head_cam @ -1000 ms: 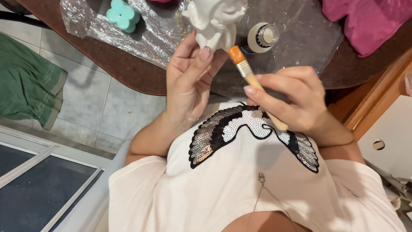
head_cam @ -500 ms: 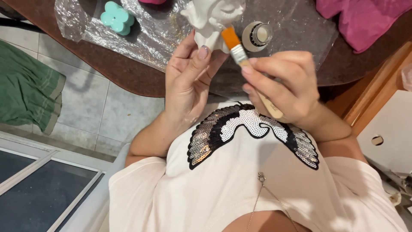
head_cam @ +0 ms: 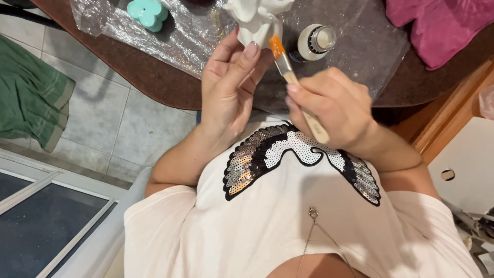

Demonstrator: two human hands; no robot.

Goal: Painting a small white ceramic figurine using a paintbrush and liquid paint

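My left hand (head_cam: pixel 229 90) grips the base of a white plaster figurine (head_cam: pixel 254 18) held above the table's near edge; the figurine's top is cut off by the frame. My right hand (head_cam: pixel 334 105) holds a paintbrush (head_cam: pixel 296 85) with a pale wooden handle and orange bristles. The bristle tip touches the figurine's lower right side. A small open bottle (head_cam: pixel 316 42) with a white neck stands just right of the brush tip on clear plastic sheeting (head_cam: pixel 190 36).
A dark brown table (head_cam: pixel 154 85) runs across the top under the sheeting. A teal flower-shaped block (head_cam: pixel 148 12) lies at the upper left, a pink cloth (head_cam: pixel 437 25) at the upper right. A green cloth (head_cam: pixel 28 95) lies on the tiled floor.
The brush tip has risen from below the figurine's base up onto its side. My right hand moved up slightly with it. My left hand keeps its hold.
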